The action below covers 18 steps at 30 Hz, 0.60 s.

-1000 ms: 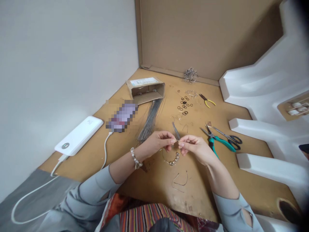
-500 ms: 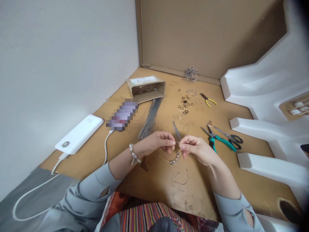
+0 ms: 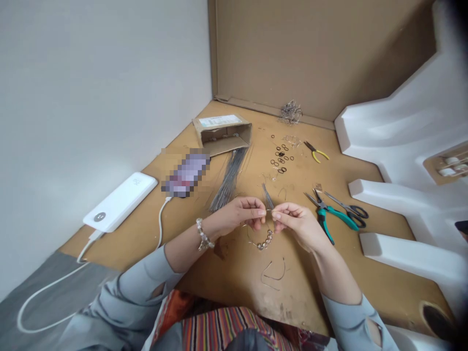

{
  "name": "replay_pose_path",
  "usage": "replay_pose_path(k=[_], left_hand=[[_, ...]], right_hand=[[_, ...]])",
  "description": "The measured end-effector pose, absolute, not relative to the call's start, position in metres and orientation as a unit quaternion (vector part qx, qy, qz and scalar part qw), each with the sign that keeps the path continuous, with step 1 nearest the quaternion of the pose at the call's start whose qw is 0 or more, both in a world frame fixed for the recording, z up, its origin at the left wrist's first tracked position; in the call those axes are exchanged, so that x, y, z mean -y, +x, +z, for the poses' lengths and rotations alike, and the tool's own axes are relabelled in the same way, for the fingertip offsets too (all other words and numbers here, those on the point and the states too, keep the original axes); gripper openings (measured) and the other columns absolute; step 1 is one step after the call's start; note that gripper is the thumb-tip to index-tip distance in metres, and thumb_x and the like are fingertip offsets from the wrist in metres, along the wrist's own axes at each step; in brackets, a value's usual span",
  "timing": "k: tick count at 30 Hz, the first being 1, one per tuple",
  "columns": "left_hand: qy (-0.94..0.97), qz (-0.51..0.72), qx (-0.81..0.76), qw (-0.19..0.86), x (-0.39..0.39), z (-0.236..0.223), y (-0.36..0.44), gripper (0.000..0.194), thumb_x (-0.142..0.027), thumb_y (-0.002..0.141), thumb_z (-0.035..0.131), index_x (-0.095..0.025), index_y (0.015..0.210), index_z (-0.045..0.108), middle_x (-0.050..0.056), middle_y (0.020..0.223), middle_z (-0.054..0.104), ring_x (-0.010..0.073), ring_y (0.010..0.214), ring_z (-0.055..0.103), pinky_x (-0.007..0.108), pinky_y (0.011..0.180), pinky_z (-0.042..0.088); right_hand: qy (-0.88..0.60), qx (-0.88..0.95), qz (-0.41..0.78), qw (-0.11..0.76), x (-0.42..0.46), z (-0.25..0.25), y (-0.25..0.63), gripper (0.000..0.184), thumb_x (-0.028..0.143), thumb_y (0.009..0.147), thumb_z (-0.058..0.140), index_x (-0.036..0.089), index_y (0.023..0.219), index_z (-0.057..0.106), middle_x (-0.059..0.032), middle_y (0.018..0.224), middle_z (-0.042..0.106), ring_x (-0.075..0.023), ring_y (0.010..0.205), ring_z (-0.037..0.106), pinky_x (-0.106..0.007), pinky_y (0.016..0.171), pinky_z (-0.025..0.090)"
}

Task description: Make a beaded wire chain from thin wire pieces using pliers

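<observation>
Both my hands are closed in pinches on a thin piece of wire [image 3: 269, 210], which spans the small gap between them. My left hand [image 3: 251, 213] grips its left part between thumb and forefinger. On the other side, my right hand [image 3: 290, 217] pinches the right part. Just below my fingers lies a curved wire with a row of clear beads [image 3: 265, 241] on it; whether it joins the held wire I cannot tell. Behind my hands is a small bundle of straight wires [image 3: 268, 196]. Bent wire pieces [image 3: 274, 274] lie nearer to me.
Green-handled pliers [image 3: 336, 217] and scissors [image 3: 353, 210] lie to the right, with yellow-handled pliers [image 3: 316, 152] farther back. Dark rings [image 3: 281, 156], long wires [image 3: 228, 180] and an open cardboard box [image 3: 223, 134] are beyond my hands. A power bank [image 3: 120, 202] and phone [image 3: 186, 174] sit left.
My hands have moved very slightly apart, and more of the wire shows between them. The beads and tools on the table stay where they were.
</observation>
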<state>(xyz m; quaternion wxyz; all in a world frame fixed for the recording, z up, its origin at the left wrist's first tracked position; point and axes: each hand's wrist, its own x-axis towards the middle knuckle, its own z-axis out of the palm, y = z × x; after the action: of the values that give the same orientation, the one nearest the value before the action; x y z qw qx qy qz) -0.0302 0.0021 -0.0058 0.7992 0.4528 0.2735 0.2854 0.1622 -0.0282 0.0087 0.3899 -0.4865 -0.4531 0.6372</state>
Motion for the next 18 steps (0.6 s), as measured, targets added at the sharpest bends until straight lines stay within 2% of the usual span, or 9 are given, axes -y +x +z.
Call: replay_pose_path(k=[9,13,18], left_hand=[[0.454,0.287,-0.283,0.795,-0.0037,-0.0104,-0.03,0.021,-0.03,0.073,0.067,-0.013,0.079,0.058,0.0,0.072,0.061,0.007,0.055,0.056,0.022,0.055,0.043],[0.461,0.291,-0.304,0.781,-0.0041,-0.0112,-0.0294,0.022,-0.031,0.071,0.069,-0.013,0.079,0.059,-0.002,0.065,0.055,0.0061,0.054,0.051,0.02,0.053,0.041],[0.468,0.277,-0.297,0.785,-0.0038,-0.0095,-0.0295,0.022,-0.033,0.074,0.066,-0.013,0.08,0.059,-0.001,0.07,0.056,0.0052,0.053,0.049,0.019,0.049,0.04]], right_hand=[[-0.511,0.476,0.613,0.37,0.0286,0.0112,0.1637,0.022,0.034,0.065,0.075,0.017,0.078,0.069,0.0019,0.055,0.063,-0.0089,0.049,0.056,-0.024,0.053,0.048],[-0.523,0.49,0.597,0.362,0.0293,0.0108,0.1635,0.024,0.036,0.066,0.074,0.016,0.079,0.069,0.0015,0.053,0.062,-0.01,0.048,0.056,-0.026,0.053,0.048],[-0.522,0.499,0.591,0.36,0.0301,0.0123,0.1601,0.025,0.038,0.065,0.074,0.017,0.076,0.068,0.0011,0.054,0.062,-0.0105,0.048,0.056,-0.027,0.053,0.048]])
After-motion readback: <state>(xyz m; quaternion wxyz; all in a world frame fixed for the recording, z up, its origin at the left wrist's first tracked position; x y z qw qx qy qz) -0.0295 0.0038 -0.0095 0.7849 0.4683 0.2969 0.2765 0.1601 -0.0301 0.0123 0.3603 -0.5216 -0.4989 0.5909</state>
